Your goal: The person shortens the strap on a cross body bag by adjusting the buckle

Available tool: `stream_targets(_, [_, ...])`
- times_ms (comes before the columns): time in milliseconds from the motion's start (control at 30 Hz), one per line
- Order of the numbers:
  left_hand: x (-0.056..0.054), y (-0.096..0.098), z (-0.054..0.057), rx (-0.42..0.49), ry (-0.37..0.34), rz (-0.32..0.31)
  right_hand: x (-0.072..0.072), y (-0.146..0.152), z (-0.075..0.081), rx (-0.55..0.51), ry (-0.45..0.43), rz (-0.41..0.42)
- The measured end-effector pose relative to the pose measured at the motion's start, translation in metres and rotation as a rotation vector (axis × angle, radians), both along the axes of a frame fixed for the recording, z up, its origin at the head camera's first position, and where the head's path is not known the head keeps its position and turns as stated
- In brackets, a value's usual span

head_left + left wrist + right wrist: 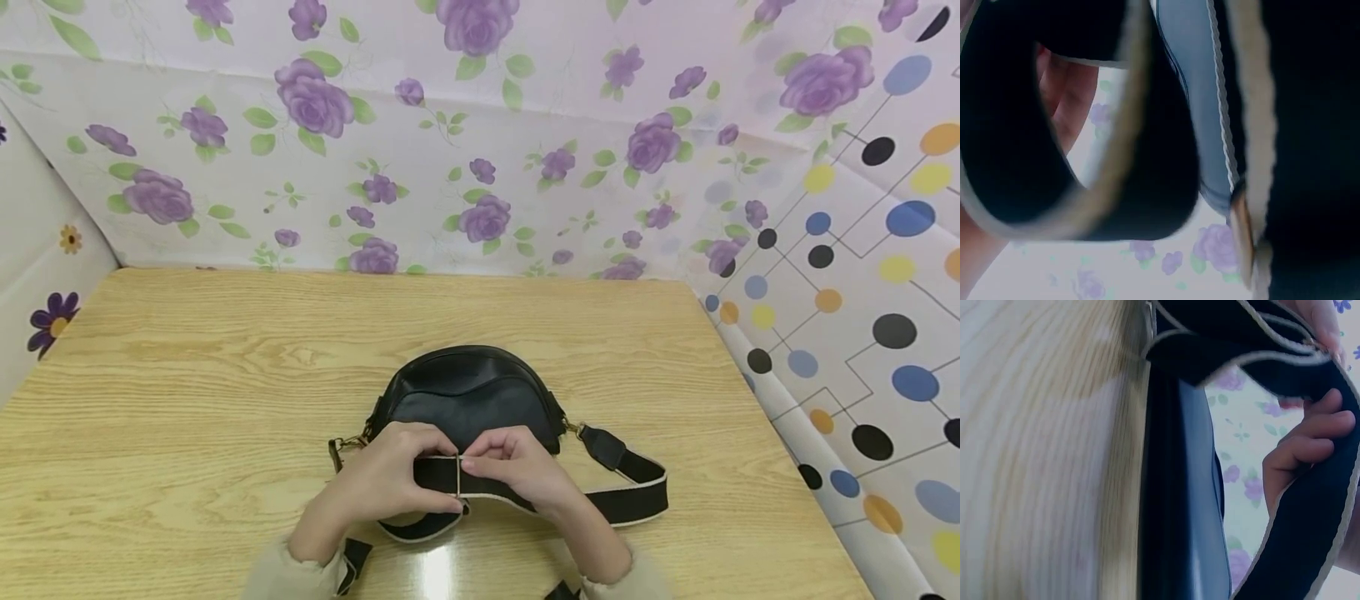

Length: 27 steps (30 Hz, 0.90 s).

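A black half-moon shoulder bag (472,396) lies on the wooden table, its wide black strap (630,504) edged in cream. My left hand (382,471) holds the strap in front of the bag, fingers above and thumb below, beside a thin metal slider (458,477). Just right of that slider, my right hand (525,467) pinches the strap's upper edge between thumb and fingers. Curled fingers (1310,434) show against the strap in the right wrist view. Close to the left wrist camera hangs a blurred loop of strap (1166,181), partly hiding the fingers behind it.
Brass clasps (573,427) join the strap to the bag's sides. The wooden table (210,367) extends around the bag. Flowered sheeting (420,150) rises behind it, and dotted sheeting (870,333) stands along the right edge.
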State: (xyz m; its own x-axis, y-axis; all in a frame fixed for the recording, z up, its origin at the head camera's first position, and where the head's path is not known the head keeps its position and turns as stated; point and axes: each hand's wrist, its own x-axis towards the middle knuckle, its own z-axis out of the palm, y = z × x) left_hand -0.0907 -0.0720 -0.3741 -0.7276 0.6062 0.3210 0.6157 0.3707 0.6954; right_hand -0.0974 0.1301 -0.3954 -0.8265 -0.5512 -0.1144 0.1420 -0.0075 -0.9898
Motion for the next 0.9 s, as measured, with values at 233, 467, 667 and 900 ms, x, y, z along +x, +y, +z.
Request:
stream_targets(233, [0.0, 0.001, 0.0, 0.01, 0.017, 0.001, 0.0, -0.004, -0.001, 0.02, -0.006, -0.018])
stream_targets(467, [-0.001, -0.001, 0.0, 0.006, 0.029, 0.003, 0.0, -0.001, 0.0, 0.04, -0.002, -0.01])
stream_targets(667, [0.0, -0.005, 0.001, 0.003, -0.006, 0.024, -0.001, 0.009, 0.001, 0.081, 0.016, -0.019])
stream_targets(900, [0.0, -0.009, 0.003, 0.007, -0.03, 0.019, -0.002, 0.018, 0.0, 0.096, 0.041, -0.022])
